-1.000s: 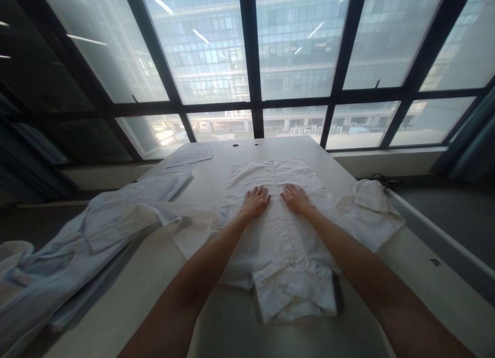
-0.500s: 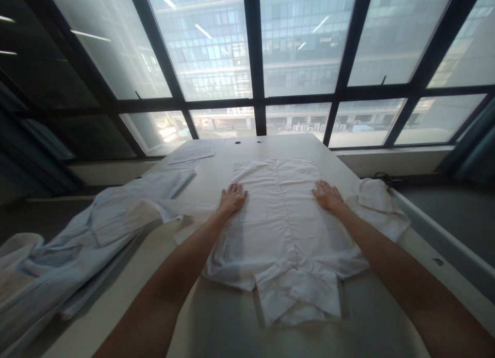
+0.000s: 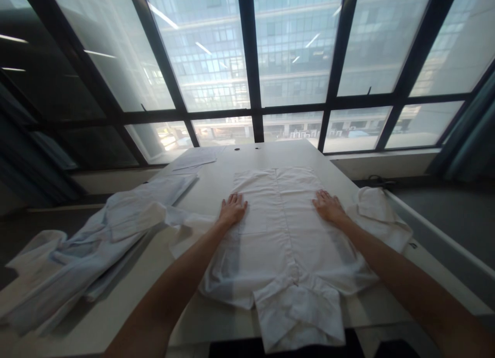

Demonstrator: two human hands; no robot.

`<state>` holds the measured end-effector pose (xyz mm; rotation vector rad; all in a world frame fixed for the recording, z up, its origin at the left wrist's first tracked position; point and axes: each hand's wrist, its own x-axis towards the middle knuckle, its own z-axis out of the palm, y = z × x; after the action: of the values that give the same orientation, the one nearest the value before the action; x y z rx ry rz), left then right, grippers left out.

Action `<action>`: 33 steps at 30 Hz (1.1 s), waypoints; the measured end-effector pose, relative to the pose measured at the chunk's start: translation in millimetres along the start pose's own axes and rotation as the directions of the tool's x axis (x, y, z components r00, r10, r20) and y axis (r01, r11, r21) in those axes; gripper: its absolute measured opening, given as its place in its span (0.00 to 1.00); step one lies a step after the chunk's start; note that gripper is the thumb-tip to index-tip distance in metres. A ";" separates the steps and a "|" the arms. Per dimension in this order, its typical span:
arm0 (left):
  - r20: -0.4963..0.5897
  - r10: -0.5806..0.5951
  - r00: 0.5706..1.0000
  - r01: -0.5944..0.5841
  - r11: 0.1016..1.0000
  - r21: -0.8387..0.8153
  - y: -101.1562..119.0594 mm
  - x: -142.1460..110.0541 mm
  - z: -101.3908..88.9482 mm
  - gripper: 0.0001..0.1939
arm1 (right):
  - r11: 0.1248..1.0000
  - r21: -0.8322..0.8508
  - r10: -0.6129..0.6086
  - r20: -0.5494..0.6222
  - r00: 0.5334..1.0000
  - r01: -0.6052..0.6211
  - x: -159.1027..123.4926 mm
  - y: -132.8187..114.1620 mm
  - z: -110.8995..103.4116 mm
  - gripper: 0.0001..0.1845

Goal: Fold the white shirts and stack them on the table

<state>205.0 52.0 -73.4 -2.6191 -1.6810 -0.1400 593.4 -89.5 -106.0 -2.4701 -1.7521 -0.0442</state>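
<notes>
A white button-up shirt [image 3: 266, 250] lies front side up on the white table [image 3: 294, 153], its collar toward me and its hem toward the window. My left hand [image 3: 233, 209] rests flat on the shirt's left edge, fingers stretched out. On the opposite edge, at about the same height, my right hand [image 3: 327, 205] presses flat with its fingers spread. The shirt's sleeves stick out past both forearms, and the collar hangs over the table's near edge. Neither hand grips the cloth.
To the left lies a loose heap of white and pale blue garments [image 3: 112, 229]. Sheets of paper [image 3: 197, 157] are at the far left corner of the table. Tall windows [image 3: 294, 49] stand behind it, with a dark curtain [image 3: 460, 126] at the right.
The view has tilted up and shifted slightly, so the table's near edge now shows. Both hands remain in the same places on the shirt.
</notes>
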 end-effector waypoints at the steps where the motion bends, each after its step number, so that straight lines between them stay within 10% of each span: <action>1: 0.003 -0.001 1.000 0.001 1.000 0.000 1.6 -5.4 -1.3 0.31 | 1.000 -0.003 -0.004 -0.003 1.000 0.004 -4.4 0.4 0.4 0.35; 10: 0.086 -0.002 0.996 0.001 1.000 0.010 11.9 -19.9 -19.5 0.31 | 0.999 -0.045 0.008 0.037 0.999 -0.006 -18.8 -7.9 -13.7 0.33; 21: 0.015 0.375 0.927 -0.372 0.924 -0.090 124.2 39.1 10.8 0.30 | 0.944 0.113 -0.312 -0.005 0.950 0.311 34.7 -152.7 -21.3 0.32; 33: 0.126 0.019 0.992 -0.021 1.000 0.020 -29.0 89.6 0.7 0.33 | 0.999 0.036 -0.024 0.105 0.994 0.020 81.0 -9.3 -11.6 0.36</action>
<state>215.8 145.3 -66.9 -2.6804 -1.6814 0.0444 612.0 -11.6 -86.5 -2.4709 -1.8041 0.1163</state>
